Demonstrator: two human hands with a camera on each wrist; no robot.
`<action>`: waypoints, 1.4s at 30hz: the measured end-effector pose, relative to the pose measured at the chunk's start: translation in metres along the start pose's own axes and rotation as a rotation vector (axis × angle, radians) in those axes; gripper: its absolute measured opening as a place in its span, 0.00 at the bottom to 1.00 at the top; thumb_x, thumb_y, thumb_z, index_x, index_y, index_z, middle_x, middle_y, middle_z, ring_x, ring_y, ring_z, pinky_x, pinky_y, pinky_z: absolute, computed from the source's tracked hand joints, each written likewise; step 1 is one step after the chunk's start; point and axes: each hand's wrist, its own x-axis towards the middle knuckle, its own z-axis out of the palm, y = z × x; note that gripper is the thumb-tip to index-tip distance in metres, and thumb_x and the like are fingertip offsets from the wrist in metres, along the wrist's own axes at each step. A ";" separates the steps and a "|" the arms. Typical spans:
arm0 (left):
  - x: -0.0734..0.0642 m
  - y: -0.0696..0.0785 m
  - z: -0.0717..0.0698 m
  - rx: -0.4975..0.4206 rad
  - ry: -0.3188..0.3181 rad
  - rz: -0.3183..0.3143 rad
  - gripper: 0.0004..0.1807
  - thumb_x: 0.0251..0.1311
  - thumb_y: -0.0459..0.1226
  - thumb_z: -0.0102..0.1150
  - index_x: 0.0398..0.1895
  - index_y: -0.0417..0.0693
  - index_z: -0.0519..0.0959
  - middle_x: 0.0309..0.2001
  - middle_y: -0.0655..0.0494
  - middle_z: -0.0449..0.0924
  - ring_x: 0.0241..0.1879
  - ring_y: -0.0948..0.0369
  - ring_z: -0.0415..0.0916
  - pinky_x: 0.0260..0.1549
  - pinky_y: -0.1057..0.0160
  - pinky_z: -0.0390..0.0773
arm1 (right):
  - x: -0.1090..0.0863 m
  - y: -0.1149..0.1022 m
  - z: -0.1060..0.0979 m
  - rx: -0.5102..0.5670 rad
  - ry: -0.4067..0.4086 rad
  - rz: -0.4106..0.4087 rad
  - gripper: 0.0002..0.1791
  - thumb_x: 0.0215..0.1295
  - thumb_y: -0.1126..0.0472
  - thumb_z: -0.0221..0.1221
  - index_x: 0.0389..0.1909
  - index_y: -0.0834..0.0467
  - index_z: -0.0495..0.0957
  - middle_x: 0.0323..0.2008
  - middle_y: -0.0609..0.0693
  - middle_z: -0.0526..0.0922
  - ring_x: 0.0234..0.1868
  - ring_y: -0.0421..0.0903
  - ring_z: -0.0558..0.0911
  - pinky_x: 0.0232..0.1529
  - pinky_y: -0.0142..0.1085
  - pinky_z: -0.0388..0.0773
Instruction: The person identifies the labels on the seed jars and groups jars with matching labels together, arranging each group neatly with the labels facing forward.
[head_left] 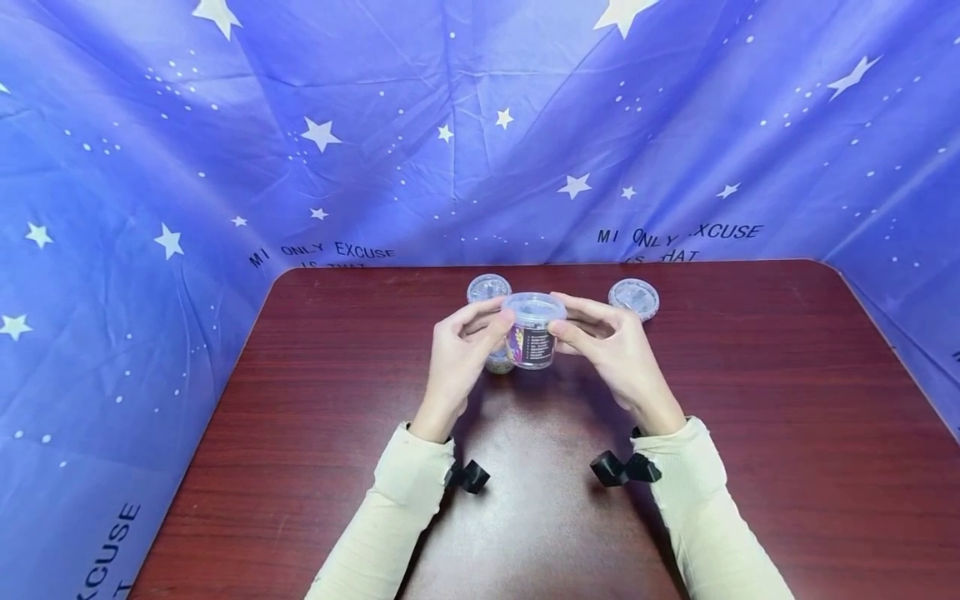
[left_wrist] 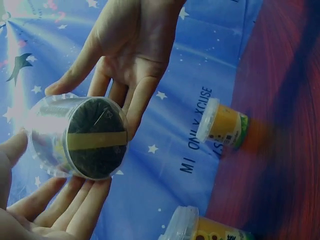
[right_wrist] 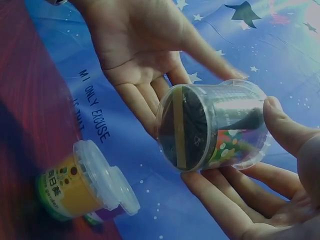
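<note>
Between both hands, above the table, is a clear plastic tub (head_left: 534, 346) with a clear lid and a black, colourful label. My left hand (head_left: 463, 348) grips its left side, thumb in front near the rim. On the opposite side my right hand (head_left: 611, 346) holds it the same way. The wrist views show the bottom of the held tub (left_wrist: 97, 140), dark inside with a yellowish strip across it. In the right wrist view the tub (right_wrist: 212, 127) lies tilted between thumbs and fingers. Its contents are hard to make out.
A lidded tub (head_left: 489, 287) stands at the back, and another tub (head_left: 500, 364) is partly hidden behind the held one. Farther right is a yellow-labelled tub (head_left: 633, 298). The dark red table (head_left: 322, 417) ends against a starry blue cloth (head_left: 397, 167).
</note>
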 end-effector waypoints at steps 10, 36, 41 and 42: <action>-0.001 -0.002 0.001 0.007 0.011 0.015 0.23 0.55 0.34 0.72 0.55 0.41 0.81 0.44 0.43 0.86 0.40 0.61 0.85 0.47 0.61 0.84 | -0.003 -0.001 0.008 -0.062 0.042 -0.026 0.25 0.62 0.63 0.67 0.60 0.65 0.77 0.47 0.53 0.86 0.47 0.43 0.85 0.45 0.39 0.85; 0.003 0.001 -0.015 -0.079 -0.228 -0.093 0.24 0.65 0.39 0.61 0.64 0.45 0.76 0.57 0.44 0.80 0.54 0.56 0.79 0.59 0.48 0.77 | -0.005 -0.003 0.006 0.001 -0.020 0.014 0.27 0.65 0.62 0.65 0.65 0.65 0.73 0.53 0.53 0.84 0.52 0.43 0.83 0.50 0.37 0.83; 0.004 0.000 -0.014 -0.026 -0.125 -0.116 0.22 0.63 0.39 0.65 0.61 0.44 0.79 0.52 0.43 0.83 0.48 0.58 0.82 0.53 0.49 0.81 | -0.002 0.000 0.006 -0.001 0.019 -0.003 0.27 0.65 0.62 0.66 0.63 0.65 0.75 0.49 0.50 0.85 0.49 0.41 0.84 0.48 0.34 0.84; 0.004 -0.001 -0.014 -0.020 -0.102 -0.111 0.22 0.63 0.38 0.65 0.60 0.44 0.79 0.51 0.43 0.83 0.46 0.58 0.83 0.52 0.50 0.82 | -0.002 0.001 0.006 -0.003 0.027 -0.002 0.26 0.64 0.62 0.66 0.62 0.64 0.75 0.49 0.49 0.86 0.49 0.41 0.84 0.47 0.34 0.84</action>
